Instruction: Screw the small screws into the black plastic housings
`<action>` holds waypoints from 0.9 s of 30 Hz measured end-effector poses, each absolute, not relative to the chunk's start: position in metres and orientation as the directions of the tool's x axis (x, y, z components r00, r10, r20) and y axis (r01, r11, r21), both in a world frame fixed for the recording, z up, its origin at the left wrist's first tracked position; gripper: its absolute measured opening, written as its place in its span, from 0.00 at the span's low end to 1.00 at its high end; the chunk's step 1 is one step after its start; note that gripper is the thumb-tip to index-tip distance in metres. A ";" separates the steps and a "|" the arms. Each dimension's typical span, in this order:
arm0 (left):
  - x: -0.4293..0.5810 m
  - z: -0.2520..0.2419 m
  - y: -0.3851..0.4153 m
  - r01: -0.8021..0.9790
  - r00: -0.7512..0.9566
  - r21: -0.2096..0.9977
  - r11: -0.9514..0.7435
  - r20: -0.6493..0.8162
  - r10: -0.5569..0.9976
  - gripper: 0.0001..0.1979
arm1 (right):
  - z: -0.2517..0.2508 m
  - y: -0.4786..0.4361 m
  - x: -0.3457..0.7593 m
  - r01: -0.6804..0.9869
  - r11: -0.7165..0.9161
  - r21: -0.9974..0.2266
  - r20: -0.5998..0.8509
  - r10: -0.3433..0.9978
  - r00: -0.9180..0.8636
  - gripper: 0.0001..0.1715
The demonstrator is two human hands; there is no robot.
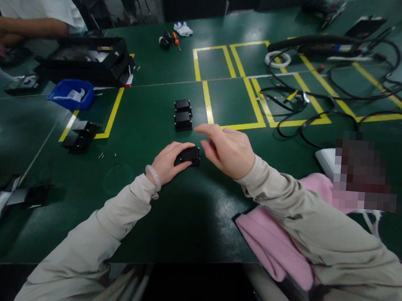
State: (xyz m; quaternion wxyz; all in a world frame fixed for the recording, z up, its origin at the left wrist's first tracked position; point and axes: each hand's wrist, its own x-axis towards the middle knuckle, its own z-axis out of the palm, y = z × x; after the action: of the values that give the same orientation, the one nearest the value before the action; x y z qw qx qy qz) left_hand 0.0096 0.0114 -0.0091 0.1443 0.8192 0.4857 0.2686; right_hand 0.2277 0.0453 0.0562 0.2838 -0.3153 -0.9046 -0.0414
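My left hand (171, 161), with a pale bangle at the wrist, grips a small black block-shaped part (191, 156) resting on the green table. Just right of that part, my right hand (228, 150) hovers with its thumb and index finger apart and nothing visible between them; its other fingers are partly hidden. Beyond my hands stand two similar black parts (183, 115), one behind the other. To the left of my left hand lie a few tiny screws (101, 155), and more black parts (80, 137) sit farther left.
A blue bin (72, 94) and stacked black trays (90, 60) stand at the left, near a co-worker's arm (34, 26). An orange screwdriver (176, 41) lies at the back. Black cables (332, 93) sprawl at the right; a pink cloth (273, 242) lies under my right forearm.
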 end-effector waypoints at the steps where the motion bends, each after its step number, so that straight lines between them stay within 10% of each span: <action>1: 0.010 -0.009 0.011 0.718 0.381 0.501 -0.482 0.297 0.876 0.21 | 0.056 0.045 0.227 0.595 0.796 -0.113 0.548 0.549 -0.631 0.21; 27: 0.009 -0.010 0.012 0.715 0.394 0.476 -0.512 0.331 0.858 0.20 | 0.053 0.047 0.230 0.549 0.830 -0.102 0.571 0.500 -0.651 0.23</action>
State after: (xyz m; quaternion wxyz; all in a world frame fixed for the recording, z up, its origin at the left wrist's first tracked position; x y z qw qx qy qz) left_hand 0.0094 0.0116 -0.0103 0.1295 0.8248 0.4766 0.2753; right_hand 0.2296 0.0470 0.0531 0.3017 -0.2889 -0.9077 -0.0400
